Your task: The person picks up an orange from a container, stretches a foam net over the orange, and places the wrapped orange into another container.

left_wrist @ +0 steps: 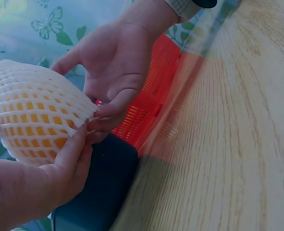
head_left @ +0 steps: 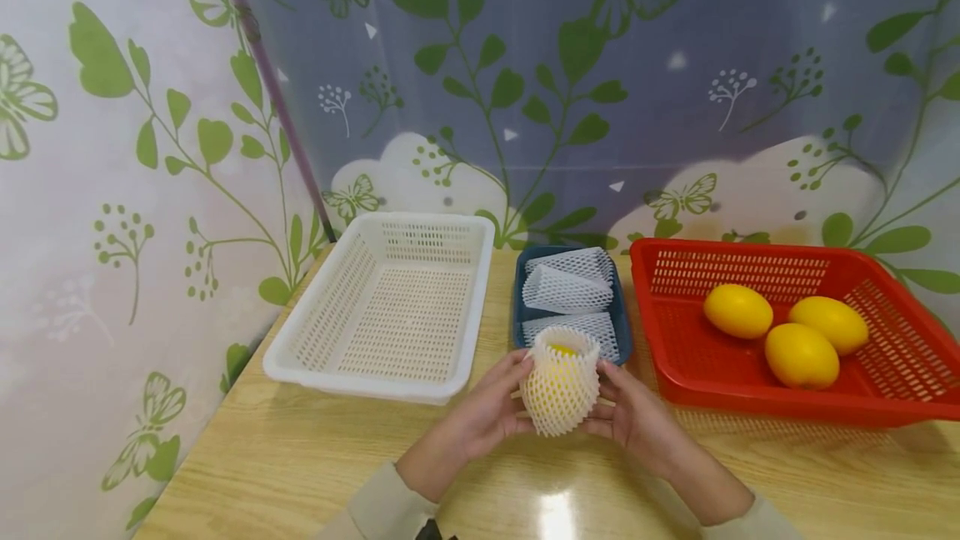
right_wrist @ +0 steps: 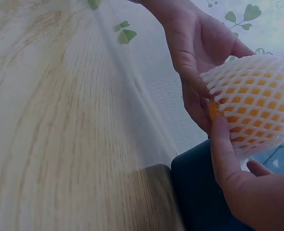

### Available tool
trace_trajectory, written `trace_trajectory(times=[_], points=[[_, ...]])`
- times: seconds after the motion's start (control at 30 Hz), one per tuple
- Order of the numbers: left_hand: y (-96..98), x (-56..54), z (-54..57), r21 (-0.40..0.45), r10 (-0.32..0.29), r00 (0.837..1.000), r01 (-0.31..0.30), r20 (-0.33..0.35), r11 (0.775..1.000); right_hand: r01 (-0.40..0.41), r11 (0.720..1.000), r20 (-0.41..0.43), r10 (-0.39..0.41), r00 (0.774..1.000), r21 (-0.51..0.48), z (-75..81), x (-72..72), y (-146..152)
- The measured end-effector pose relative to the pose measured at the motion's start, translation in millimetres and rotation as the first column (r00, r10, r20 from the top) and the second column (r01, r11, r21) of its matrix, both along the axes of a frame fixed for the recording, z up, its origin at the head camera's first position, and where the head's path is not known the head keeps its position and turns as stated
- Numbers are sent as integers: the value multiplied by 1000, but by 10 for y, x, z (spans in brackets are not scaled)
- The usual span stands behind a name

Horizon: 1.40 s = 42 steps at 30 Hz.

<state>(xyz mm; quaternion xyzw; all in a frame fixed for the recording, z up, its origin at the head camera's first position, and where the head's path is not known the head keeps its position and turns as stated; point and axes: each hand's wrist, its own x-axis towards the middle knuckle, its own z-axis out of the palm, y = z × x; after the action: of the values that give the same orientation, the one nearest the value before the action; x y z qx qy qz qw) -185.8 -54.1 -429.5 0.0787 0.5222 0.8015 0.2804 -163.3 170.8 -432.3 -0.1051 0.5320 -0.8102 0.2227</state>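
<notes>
A yellow mango [head_left: 564, 349] sits inside a white foam net sleeve [head_left: 558, 394], held up over the wooden table in front of me. My left hand [head_left: 483, 411] grips its left side and my right hand [head_left: 637, 419] its right, thumbs up near the sleeve's open top rim. The left wrist view shows the left hand [left_wrist: 41, 185] with fingers at the net's edge, yellow skin showing through the mesh. In the right wrist view, the right hand's fingers [right_wrist: 222, 147] press at the sleeve's edge, where a bit of bare mango [right_wrist: 214, 111] shows.
Behind the hands stands a dark blue tray [head_left: 627, 332] with several flat foam net sleeves [head_left: 567, 290]. At the left is a white slotted basket [head_left: 375, 386] with nothing in it. A red basket [head_left: 750, 398] at the right holds three mangoes [head_left: 802, 357]. Patterned curtains hang behind.
</notes>
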Motion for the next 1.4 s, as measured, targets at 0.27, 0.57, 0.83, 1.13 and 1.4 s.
trace_trajectory(times=[0.27,0.57,0.83,1.13,1.4], points=[[-6,-11,7,-3,-5,999,5,-42,1000,-43,999,-9,43,999,3,2,-14,-11],[-18,4,5,-18,-1,1000,1,-29,1000,-70,997,-41,69,997,-23,0,-14,-6],[0,7,15,-36,10,1000,-10,4,999,-63,997,-66,60,996,-51,-22,-10,4],[-7,-1,49,19,-6,1000,6,26,1000,-41,999,-67,40,997,-21,-30,-5,0],[-14,-1,55,21,5,1000,-5,11,1000,-69,994,-123,59,991,-85,-75,-21,33]])
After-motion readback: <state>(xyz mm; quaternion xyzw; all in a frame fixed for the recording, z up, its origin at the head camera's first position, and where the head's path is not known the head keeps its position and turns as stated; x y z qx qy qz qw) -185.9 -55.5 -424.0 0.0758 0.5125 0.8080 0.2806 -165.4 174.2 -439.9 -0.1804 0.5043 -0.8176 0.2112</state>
